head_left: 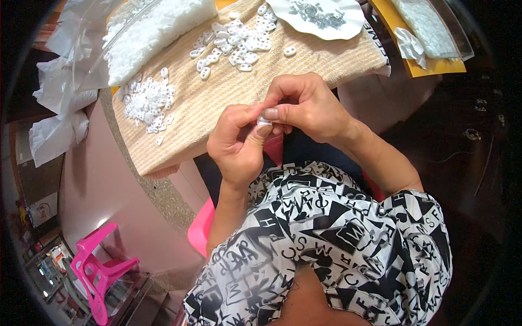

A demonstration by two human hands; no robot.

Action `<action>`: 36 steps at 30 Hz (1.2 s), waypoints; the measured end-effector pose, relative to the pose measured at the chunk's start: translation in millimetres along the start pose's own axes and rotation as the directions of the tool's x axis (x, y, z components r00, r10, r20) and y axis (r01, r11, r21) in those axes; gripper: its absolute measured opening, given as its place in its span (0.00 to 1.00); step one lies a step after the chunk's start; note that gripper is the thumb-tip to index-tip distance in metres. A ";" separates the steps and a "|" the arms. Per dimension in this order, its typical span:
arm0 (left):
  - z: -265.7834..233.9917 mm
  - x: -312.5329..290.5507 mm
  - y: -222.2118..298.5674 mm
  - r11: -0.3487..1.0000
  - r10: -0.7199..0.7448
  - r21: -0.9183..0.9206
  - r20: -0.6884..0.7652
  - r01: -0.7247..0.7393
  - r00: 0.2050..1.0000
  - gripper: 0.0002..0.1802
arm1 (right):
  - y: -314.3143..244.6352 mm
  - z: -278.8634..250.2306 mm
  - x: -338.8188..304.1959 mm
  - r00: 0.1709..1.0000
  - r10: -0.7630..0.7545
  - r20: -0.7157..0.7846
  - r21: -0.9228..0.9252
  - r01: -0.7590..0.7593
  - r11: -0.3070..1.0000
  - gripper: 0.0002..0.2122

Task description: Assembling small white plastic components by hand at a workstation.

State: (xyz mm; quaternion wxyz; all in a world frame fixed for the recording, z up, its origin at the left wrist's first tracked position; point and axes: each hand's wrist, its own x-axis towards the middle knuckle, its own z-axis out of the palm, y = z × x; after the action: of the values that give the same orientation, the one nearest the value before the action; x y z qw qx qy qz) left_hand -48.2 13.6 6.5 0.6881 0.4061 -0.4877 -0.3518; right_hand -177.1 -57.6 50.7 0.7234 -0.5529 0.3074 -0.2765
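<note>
Both hands meet over the near edge of a table covered with a yellow-and-white striped towel [209, 98]. Between the fingertips is a small white plastic piece [263, 120], mostly covered by fingers. My left hand [237, 144] pinches it from below with the thumb and bent fingers. From above, my right hand [312, 108] presses its thumb and forefinger on the same piece. Beyond them lies a heap of white oval two-holed plastic pieces [236, 44], with one loose oval piece [290, 51] to its right. A pile of smaller white pieces [148, 100] sits at the left.
A large clear bag of white pieces [157, 35] lies at the far left. A scalloped white plate [326, 24] with a grey floral pattern rests at the back. To the right are another filled bag [427, 27] and crumpled white paper [410, 47]. A pink stool [98, 269] stands lower left.
</note>
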 end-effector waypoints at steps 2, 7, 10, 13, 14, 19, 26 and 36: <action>-0.5 -0.7 0.7 1.000 0.005 0.016 0.014 -0.006 1.000 0.11 | -0.9 -0.5 -0.2 1.000 -0.012 0.009 -0.008 0.012 1.000 0.01; -2.0 1.5 -1.8 0.989 0.089 0.117 0.015 -0.091 0.996 0.09 | 4.7 3.6 -0.9 0.999 -0.040 0.019 0.005 0.040 0.999 0.01; 1.9 3.4 4.5 0.997 0.017 -0.082 0.001 -0.016 1.000 0.11 | 4.0 3.2 -0.6 0.999 0.031 0.021 0.017 -0.031 0.999 0.02; -5.3 6.6 -2.0 0.997 0.009 -0.081 0.050 -0.004 0.999 0.14 | 5.3 1.6 2.9 0.999 0.052 0.008 0.179 -0.053 0.982 0.02; -6.3 8.2 -2.4 0.997 0.012 -0.082 0.051 -0.008 0.999 0.14 | 5.4 1.3 3.7 0.998 0.060 0.004 0.173 -0.060 0.983 0.03; -9.8 11.8 -4.8 0.979 -0.122 -0.154 0.076 0.132 0.990 0.19 | 1.2 -1.3 7.9 0.997 0.067 -0.046 0.126 -0.061 0.990 0.04; -16.9 13.3 -0.5 0.967 -0.255 -0.032 -0.018 0.254 0.967 0.18 | -3.6 -11.6 13.5 0.984 0.089 -0.157 0.143 -0.066 0.988 0.06; -39.2 21.8 -1.0 0.953 -0.301 -0.056 -0.271 0.297 0.914 0.13 | -106.0 -90.1 169.0 0.886 -0.255 -0.387 -0.191 0.193 0.962 0.07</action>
State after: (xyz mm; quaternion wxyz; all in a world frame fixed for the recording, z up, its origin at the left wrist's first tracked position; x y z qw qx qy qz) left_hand -4.7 2.5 6.4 0.6902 0.5165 -0.3165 -0.3959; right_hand -139.9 -264.4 112.1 0.5635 -0.5666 0.4053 -0.4440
